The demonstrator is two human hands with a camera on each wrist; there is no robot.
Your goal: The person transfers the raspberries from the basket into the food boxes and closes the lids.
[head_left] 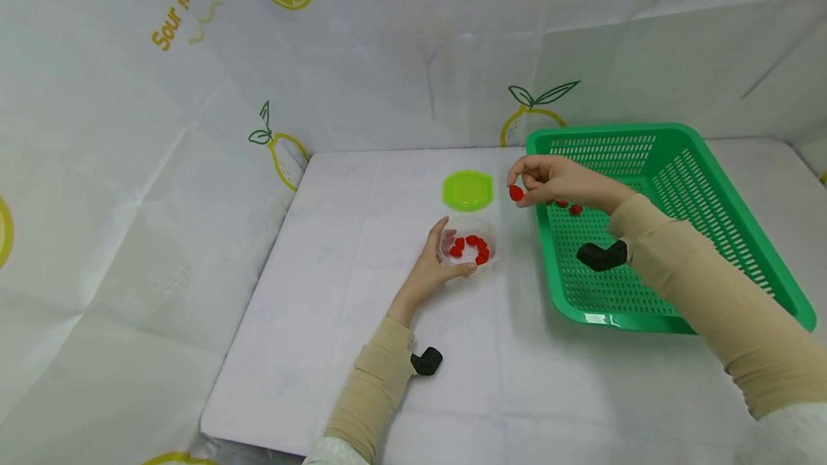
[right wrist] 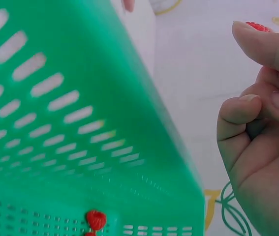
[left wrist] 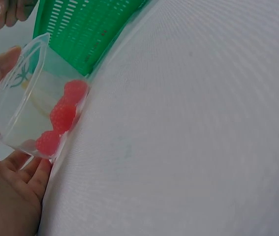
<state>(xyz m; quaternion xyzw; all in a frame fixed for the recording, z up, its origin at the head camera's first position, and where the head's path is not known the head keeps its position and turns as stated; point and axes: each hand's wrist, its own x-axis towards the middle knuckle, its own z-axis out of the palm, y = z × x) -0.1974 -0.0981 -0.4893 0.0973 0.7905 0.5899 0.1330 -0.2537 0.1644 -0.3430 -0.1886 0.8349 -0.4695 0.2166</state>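
A white sheet (head_left: pixel 388 85) printed with lemons and the words "Sour sweet" rises behind a pale surface (head_left: pixel 310 264). A green basket (head_left: pixel 633 323) with slotted sides sits toward the right of that surface. Two tan sleeves (head_left: pixel 698 271) come in from the near side: one crosses above the basket to the right hand (head_left: pixel 562 181), raised at its left rim; the other runs to the left hand (head_left: pixel 429 264), low at the surface. The left hand curves its thumb and fingers around a clear tub (head_left: pixel 484 228), which stands upright and uncovered to the left of the basket. Just beyond the tub, well within reach, lies a lime-green lid (head_left: pixel 468 191), flat on the surface. A black fitting (head_left: pixel 602 256) juts from each sleeve near the wrist. Red berries (head_left: pixel 472 240) line the bottom of the tub in a broken ring, and a few more rest in the basket, partly hidden by the right hand. A single berry (head_left: pixel 516 193) is pinched between the right hand's thumb and finger, its other fingers curled, over the gap between lid and basket.
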